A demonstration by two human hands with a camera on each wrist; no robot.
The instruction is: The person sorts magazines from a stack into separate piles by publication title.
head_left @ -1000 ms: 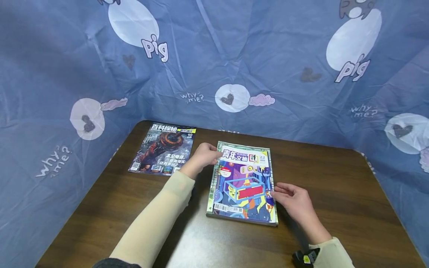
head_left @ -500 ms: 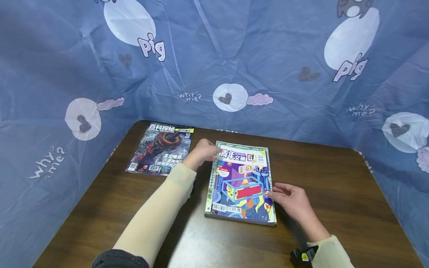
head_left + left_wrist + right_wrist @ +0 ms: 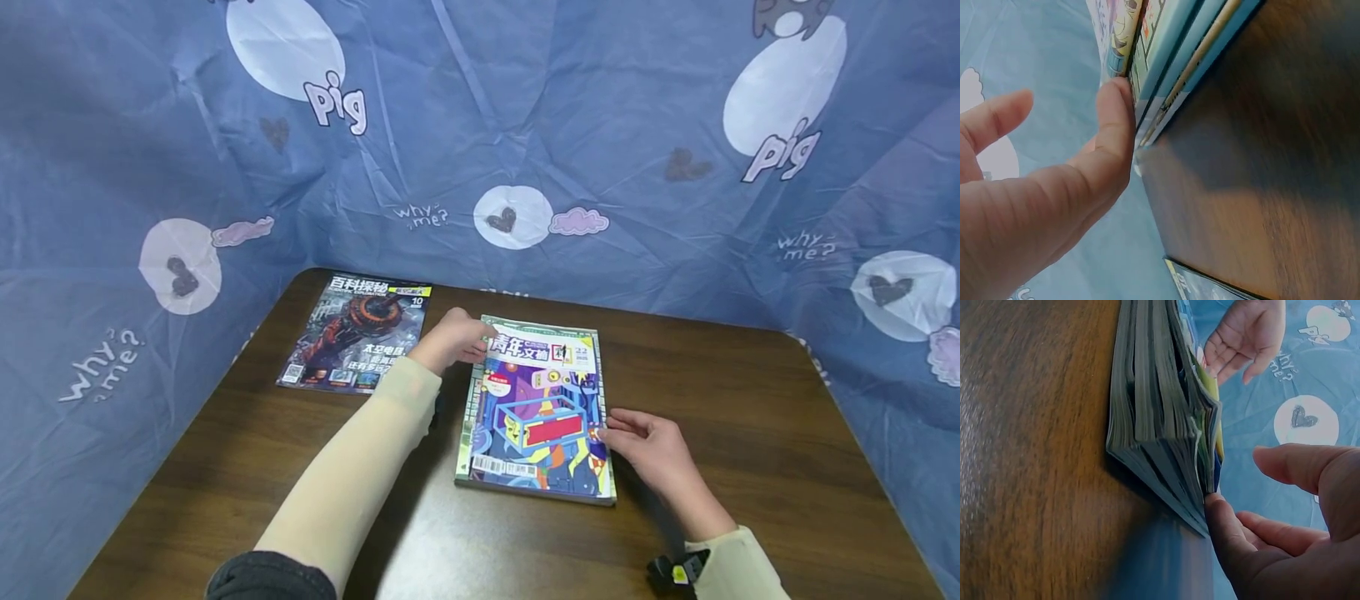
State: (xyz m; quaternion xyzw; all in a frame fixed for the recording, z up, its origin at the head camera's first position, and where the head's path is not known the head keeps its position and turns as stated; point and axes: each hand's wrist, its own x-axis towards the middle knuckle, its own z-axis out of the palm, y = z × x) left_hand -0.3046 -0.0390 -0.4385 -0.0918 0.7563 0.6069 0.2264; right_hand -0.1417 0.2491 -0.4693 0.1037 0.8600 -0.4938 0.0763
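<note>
A thick stack of magazines (image 3: 536,417), topped by a smaller purple-covered magazine (image 3: 543,429), lies on the table. My left hand (image 3: 452,337) is at its upper left side; in the left wrist view its fingertips (image 3: 1116,100) touch the spines near the top magazine, the thumb held apart. At the right side is my right hand (image 3: 656,454). In the right wrist view one fingertip (image 3: 1215,509) touches the page edges (image 3: 1166,406) near the top of the stack, while the thumb stays off the cover. Neither hand grips the stack.
Another magazine (image 3: 360,333) with a dark cover lies flat at the table's back left, partly behind the left forearm (image 3: 352,475). A blue printed cloth (image 3: 420,150) hangs behind the brown wooden table (image 3: 720,367).
My left hand has slid slightly farther along the stack's left side. The stack and my right hand stay in place; the head view has shifted a little.
</note>
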